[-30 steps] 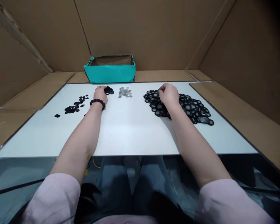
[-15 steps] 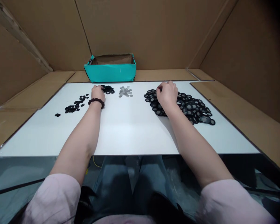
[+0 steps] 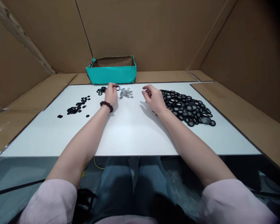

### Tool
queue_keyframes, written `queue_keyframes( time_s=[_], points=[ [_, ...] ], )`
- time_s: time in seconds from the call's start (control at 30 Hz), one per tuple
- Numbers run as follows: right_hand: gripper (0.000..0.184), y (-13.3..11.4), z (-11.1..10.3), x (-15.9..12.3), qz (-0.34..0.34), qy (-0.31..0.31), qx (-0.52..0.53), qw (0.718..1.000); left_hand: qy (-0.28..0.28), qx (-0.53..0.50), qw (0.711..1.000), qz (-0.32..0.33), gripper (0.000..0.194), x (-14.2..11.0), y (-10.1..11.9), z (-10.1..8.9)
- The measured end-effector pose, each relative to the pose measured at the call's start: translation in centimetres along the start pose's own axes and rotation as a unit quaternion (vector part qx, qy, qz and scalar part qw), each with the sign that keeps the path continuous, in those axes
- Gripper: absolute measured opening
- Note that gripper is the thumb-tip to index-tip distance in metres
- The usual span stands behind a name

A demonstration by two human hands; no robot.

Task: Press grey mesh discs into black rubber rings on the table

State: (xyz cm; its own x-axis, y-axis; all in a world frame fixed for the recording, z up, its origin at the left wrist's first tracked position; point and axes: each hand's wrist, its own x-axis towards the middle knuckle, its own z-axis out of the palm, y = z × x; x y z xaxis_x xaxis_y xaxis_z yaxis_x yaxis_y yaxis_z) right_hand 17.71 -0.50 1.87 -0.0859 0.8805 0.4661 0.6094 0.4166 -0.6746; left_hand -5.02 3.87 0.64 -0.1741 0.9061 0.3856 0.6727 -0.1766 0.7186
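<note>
My left hand (image 3: 111, 94) is closed on a black ring (image 3: 118, 88), which sticks out past its fingertips. Just left of it lies a small group of black rings (image 3: 100, 91), partly hidden behind the hand. On its other side is a cluster of thin greyish, see-through discs (image 3: 126, 93). My right hand (image 3: 153, 97) hovers at the left edge of a big pile of black rings with pale centres (image 3: 189, 107). Its thumb and forefinger are apart, and I see nothing between them.
Small black discs (image 3: 72, 110) are scattered on the left of the white tabletop (image 3: 135, 130), with a single disc (image 3: 87, 116) lying apart. A teal open box (image 3: 112, 75) stands at the back edge. Cardboard walls (image 3: 163, 37) enclose the table's back and sides.
My left hand has moved right from the black ring group, now with a ring in its fingers. My right hand has drawn left off the pile, its fingers parting.
</note>
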Motion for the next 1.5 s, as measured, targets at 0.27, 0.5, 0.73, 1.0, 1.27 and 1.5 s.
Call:
queue_keyframes(
  time_s=[0.27,0.5,0.73,1.0,1.27,1.5],
  points=[
    [0.010,-1.2,1.3,-0.3,0.069,-0.073,0.187,0.977,-0.116,-0.074,0.982,0.125,0.022,-4.3,5.0,2.9],
    [0.018,-0.7,1.3,-0.2,0.085,0.010,0.119,0.989,-0.048,0.071,0.995,0.056,0.028,-0.8,0.1,0.5],
    [0.020,-0.5,1.5,-0.2,0.071,0.013,0.063,0.995,-0.115,0.226,0.966,0.043,0.031,0.4,-2.0,-0.4],
    [0.016,-0.1,2.0,-0.5,0.063,-0.008,0.052,0.997,-0.137,0.265,0.952,0.075,0.034,-0.2,-0.4,0.4],
    [0.016,-0.5,2.1,-0.7,0.054,-0.014,0.042,0.998,-0.153,0.305,0.935,0.092,0.042,-0.4,0.3,0.5],
    [0.019,-0.3,2.2,-0.7,0.048,-0.014,0.043,0.998,-0.121,0.263,0.954,0.075,0.030,-0.6,0.5,0.5]
  ],
)
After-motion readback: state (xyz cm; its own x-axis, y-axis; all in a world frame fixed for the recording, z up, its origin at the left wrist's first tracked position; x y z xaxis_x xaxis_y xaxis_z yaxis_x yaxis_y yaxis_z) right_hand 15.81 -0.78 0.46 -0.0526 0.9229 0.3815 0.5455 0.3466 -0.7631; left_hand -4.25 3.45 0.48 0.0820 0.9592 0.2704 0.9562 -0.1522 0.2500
